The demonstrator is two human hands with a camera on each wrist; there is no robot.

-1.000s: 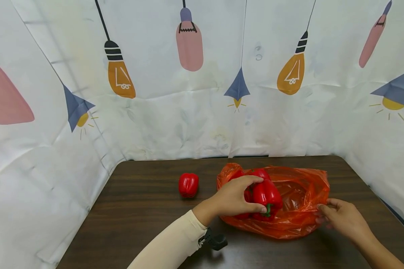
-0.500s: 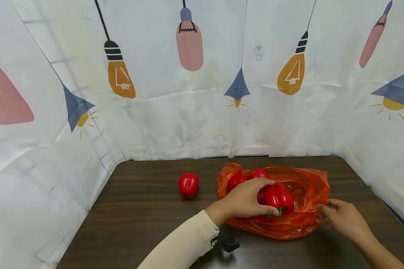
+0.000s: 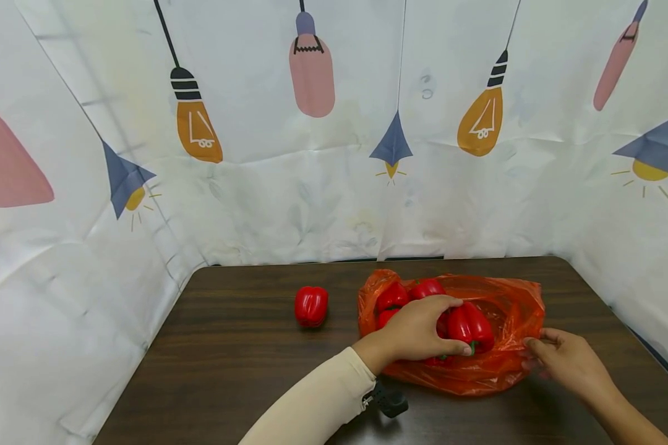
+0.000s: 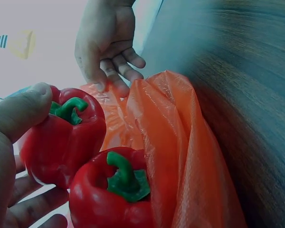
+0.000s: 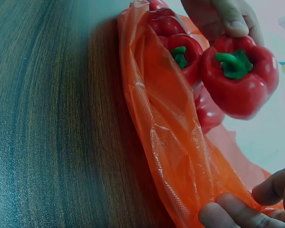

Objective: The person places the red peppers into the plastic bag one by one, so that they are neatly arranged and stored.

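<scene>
My two hands work at an orange plastic bag of red peppers on a dark wooden table.

Well to the left of my grip, a lone red pepper (image 3: 311, 306) sits on the table (image 3: 228, 371). My left hand (image 3: 420, 329) curls its fingers and thumb around a held pepper (image 3: 470, 324) just over the open orange bag (image 3: 503, 364), with more bagged peppers (image 3: 392, 298) just behind my knuckles. To its right, my right hand (image 3: 568, 360) pinches the bag's edge between fingertips (image 5: 228, 214).
</scene>
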